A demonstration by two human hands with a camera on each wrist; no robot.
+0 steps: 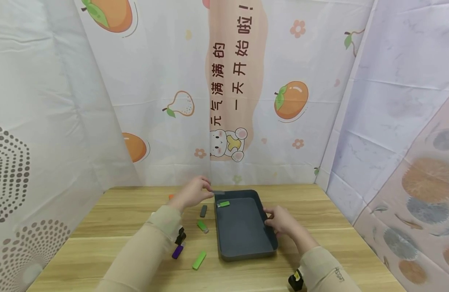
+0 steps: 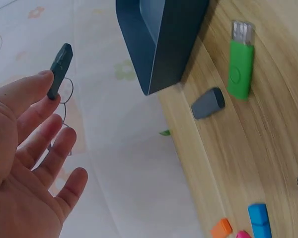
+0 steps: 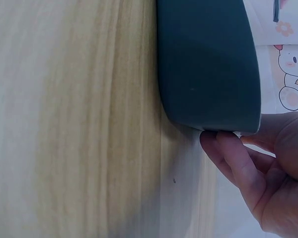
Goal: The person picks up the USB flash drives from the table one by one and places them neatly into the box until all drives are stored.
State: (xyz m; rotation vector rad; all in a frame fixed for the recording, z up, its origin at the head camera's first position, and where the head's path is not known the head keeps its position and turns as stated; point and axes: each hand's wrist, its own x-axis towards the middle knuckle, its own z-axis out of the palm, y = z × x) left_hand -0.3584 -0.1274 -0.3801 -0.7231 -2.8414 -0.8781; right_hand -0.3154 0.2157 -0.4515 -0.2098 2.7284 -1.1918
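My left hand (image 1: 195, 191) is raised beside the far left corner of a dark grey tray (image 1: 246, 231). Between its thumb and forefinger it pinches a dark USB stick (image 2: 60, 69), and the other fingers are spread. The right hand (image 1: 283, 221) grips the tray's right wall, with fingers (image 3: 238, 158) against the outside. Inside the tray, near its far left corner, lies a green USB stick (image 1: 224, 204).
Left of the tray on the wooden table lie a dark grey piece (image 1: 203, 211), two green sticks (image 1: 202, 226) and a purple one (image 1: 177, 252). Partly visible farther left are orange (image 2: 221, 228), blue (image 2: 260, 220) and pink items. A printed curtain (image 1: 166, 142) hangs behind the table.
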